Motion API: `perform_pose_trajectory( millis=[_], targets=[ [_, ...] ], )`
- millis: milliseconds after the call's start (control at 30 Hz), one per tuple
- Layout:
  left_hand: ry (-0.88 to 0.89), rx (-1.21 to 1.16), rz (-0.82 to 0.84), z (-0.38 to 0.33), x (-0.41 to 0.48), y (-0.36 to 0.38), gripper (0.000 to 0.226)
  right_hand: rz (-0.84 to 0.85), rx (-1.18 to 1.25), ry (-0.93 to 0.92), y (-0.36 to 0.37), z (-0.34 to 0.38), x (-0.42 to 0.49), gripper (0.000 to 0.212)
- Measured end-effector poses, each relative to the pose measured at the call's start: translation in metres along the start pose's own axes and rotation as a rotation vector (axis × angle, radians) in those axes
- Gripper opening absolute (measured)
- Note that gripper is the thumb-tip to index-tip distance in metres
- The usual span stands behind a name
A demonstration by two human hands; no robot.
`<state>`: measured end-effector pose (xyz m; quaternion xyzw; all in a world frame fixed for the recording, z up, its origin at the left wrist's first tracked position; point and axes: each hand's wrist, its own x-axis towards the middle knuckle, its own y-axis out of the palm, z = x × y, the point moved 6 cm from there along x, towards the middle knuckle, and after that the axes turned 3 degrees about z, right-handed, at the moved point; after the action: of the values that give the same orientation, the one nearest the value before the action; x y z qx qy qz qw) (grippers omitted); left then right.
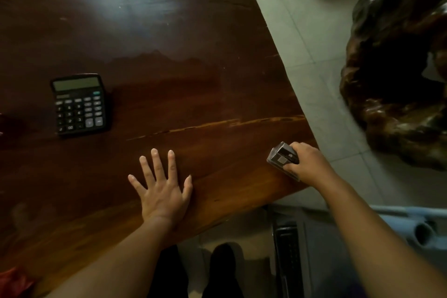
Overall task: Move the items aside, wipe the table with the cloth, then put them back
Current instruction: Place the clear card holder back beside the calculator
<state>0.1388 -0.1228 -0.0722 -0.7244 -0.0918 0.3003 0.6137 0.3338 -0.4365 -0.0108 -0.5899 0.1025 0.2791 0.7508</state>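
Note:
On the dark wooden table (169, 55), a black calculator (79, 104) lies at the left. My left hand (162, 189) rests flat on the wood near the front edge, fingers spread, holding nothing. My right hand (307, 164) grips a small clear plastic box with dark contents (281, 156) close to the table's right front corner. A bit of red cloth (14, 283) shows at the bottom left corner of the view, mostly cut off.
The table's right edge runs diagonally beside a pale tiled floor (302, 31). A large glossy dark carved wooden piece (396, 68) stands on the floor at the right. A grey chair or stool (302, 249) and a light blue object (411, 222) sit below the table's front edge.

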Motion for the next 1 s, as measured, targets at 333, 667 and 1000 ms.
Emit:
perform_pose_trajectory(
  millis=[333, 667, 1000],
  targets=[
    [-0.039, -0.08, 0.077, 0.038, 0.001, -0.026, 0.075, -0.004, -0.009, -0.262, -0.037, 0.154, 0.029, 0.029],
    [-0.088, -0.116, 0.025, 0.101, -0.001, -0.014, 0.076, 0.044, -0.154, -0.471, -0.01, 0.319, 0.092, 0.031],
    [-0.078, -0.094, -0.001, 0.099, 0.003, -0.015, 0.078, 0.103, -0.275, -0.487, 0.003, 0.376, 0.155, 0.037]
  ],
)
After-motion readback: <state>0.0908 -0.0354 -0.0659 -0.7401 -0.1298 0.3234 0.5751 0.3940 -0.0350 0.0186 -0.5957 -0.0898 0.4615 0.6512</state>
